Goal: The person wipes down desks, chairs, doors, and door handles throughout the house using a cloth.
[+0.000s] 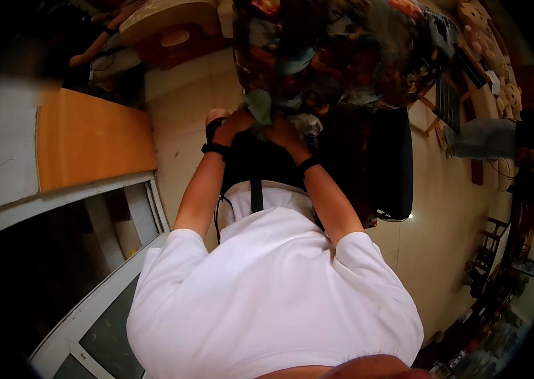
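A small piece of green cloth (259, 106) is bunched between my two hands, in front of my lap. My left hand (236, 122) is closed on its left side, and a dark band circles that wrist. From the other side my right hand (285, 132) grips the cloth's lower part, its fingers partly hidden in shadow. Just beyond the right hand lies a clear, crinkled plastic item (309, 126), perhaps a bottle or bag. The dark trousers (251, 161) are below both hands.
A dark patterned cover (349, 57) spreads ahead. To the right are a black seat edge (396, 164) and another person's jeans (482, 138). An orange-topped cabinet (93, 140) stands left. Another person's arm (93, 50) shows at upper left. Plush toys (479, 41) sit far right.
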`<state>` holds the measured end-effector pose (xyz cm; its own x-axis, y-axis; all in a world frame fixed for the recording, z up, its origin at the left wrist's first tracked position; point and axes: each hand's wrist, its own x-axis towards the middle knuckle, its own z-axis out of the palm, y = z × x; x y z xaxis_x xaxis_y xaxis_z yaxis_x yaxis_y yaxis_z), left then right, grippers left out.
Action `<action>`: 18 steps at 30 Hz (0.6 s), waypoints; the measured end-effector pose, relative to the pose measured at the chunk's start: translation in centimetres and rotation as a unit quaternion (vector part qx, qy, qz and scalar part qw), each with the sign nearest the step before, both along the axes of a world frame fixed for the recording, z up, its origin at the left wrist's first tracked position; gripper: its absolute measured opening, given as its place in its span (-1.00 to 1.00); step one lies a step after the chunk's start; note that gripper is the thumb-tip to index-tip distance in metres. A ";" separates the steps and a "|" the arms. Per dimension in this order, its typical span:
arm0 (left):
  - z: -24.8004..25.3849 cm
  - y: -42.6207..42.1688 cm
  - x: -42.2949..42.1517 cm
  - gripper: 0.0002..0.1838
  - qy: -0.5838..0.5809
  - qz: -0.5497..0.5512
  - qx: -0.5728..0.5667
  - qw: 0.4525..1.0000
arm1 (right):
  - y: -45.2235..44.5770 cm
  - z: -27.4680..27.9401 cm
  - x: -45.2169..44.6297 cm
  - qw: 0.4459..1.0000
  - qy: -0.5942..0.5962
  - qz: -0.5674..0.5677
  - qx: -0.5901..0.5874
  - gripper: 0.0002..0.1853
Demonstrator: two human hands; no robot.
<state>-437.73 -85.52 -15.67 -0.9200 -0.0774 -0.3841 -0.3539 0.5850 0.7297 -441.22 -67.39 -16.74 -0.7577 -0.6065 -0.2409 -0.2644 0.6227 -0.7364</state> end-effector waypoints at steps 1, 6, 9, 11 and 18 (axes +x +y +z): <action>0.3 0.4 0.7 -0.52 0.014 -0.044 0.014 0.999 | 0.3 0.3 0.1 1.000 -0.001 -0.004 0.002 -0.43; 8.1 1.6 3.1 -0.56 -0.077 -0.133 -0.132 0.979 | 2.3 4.8 2.0 0.996 -0.014 0.046 0.073 -0.47; 7.7 1.3 2.9 -0.58 -0.072 -0.118 -0.147 0.979 | 1.8 3.5 1.4 0.992 0.008 0.046 0.120 -0.47; 5.0 0.6 2.4 -0.59 -0.022 -0.073 -0.120 0.990 | 1.1 3.3 0.5 0.996 0.068 0.004 0.058 -0.47; -3.8 0.6 1.9 -0.69 0.174 -0.057 0.008 0.983 | 0.8 1.8 -0.2 0.991 0.130 -0.003 0.036 -0.53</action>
<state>-435.81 -84.96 -19.49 -0.9983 0.0362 -0.0454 -0.0150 0.5944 0.8040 -441.37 -66.60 -14.96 -0.8038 -0.5894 -0.0800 -0.4347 0.6739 -0.5975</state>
